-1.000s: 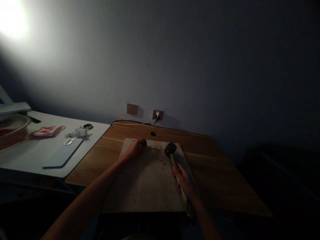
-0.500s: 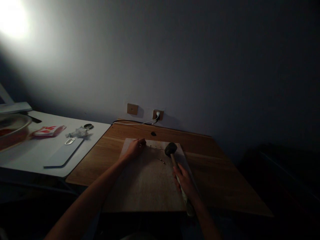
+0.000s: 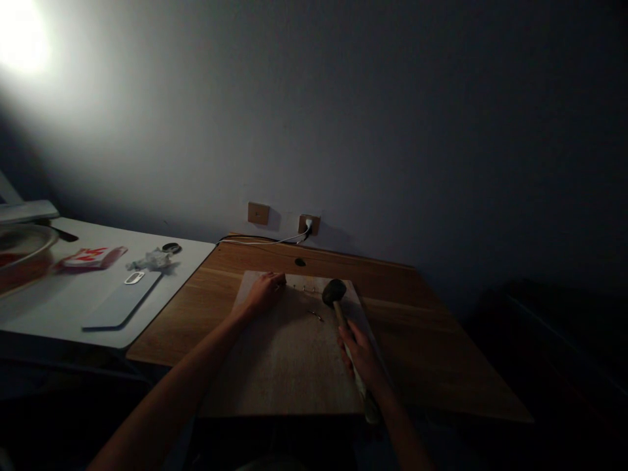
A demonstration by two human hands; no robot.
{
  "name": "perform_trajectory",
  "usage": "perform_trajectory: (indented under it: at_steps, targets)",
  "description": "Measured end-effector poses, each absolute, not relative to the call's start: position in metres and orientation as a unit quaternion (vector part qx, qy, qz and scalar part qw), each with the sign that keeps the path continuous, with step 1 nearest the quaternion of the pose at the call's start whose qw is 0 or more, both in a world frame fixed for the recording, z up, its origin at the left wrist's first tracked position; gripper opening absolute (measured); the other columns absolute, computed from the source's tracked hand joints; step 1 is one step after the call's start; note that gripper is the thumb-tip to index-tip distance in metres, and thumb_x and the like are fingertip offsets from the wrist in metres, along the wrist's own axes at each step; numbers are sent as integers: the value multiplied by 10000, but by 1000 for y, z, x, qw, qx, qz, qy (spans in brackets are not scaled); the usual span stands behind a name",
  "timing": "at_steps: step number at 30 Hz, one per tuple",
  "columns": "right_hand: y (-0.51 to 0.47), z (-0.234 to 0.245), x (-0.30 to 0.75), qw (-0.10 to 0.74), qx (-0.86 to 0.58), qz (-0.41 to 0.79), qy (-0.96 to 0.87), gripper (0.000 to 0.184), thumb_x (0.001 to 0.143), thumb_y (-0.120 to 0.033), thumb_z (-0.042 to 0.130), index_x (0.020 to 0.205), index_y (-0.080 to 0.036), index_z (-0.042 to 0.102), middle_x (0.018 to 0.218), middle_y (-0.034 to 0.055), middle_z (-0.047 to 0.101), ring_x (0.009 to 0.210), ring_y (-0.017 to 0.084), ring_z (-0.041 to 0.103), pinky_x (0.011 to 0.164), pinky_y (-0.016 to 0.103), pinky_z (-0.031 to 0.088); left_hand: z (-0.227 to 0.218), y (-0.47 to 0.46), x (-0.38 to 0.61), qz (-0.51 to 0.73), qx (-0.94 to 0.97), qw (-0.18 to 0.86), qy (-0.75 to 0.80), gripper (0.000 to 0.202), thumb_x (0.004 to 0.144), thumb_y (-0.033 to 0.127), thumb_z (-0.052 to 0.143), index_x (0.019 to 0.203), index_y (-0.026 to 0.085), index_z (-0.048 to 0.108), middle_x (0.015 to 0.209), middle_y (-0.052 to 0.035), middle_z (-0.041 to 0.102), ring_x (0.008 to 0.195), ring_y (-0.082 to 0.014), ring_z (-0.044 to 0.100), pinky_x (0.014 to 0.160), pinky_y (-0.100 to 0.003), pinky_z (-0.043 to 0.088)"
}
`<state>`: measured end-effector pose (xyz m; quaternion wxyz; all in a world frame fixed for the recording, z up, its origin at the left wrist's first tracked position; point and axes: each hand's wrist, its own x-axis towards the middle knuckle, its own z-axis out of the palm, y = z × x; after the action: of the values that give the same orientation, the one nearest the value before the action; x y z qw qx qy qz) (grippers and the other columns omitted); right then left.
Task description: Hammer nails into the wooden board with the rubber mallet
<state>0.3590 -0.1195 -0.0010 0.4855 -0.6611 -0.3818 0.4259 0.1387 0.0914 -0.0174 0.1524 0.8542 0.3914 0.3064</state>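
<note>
"Fingers?"
"My right hand [image 3: 360,353] clamped a black-headed, wooden-handled mallet [image 3: 334,292] over the pale, rectangular wooden board [image 3: 289,366]."
"Left?"
"My left hand [image 3: 266,289] curled beside small, upright metal nails [image 3: 304,288]; its grip I couldn't tell."

On the board [image 3: 284,373], nails [image 3: 304,288] stand along the far edge, between the left hand [image 3: 267,288] near the far-left corner and the mallet head [image 3: 334,292] near the far-right.

Grey wall [image 3: 314,118], brightest upper left; wooden table [image 3: 422,347].
</note>
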Motion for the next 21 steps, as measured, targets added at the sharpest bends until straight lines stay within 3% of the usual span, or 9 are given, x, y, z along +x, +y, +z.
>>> perform_trajectory:
  at_steps: [21]
  targets:
    - [-119,-6,362,477,-663,418,-397,479,766,-691,590,882,-234,503,635,-86,470,369,54,383,307,182,318,-21,94,137,299,865,143,378,207,772,91,554,875,211,687,866,-29,712,764,-161,654,711,-239,493]
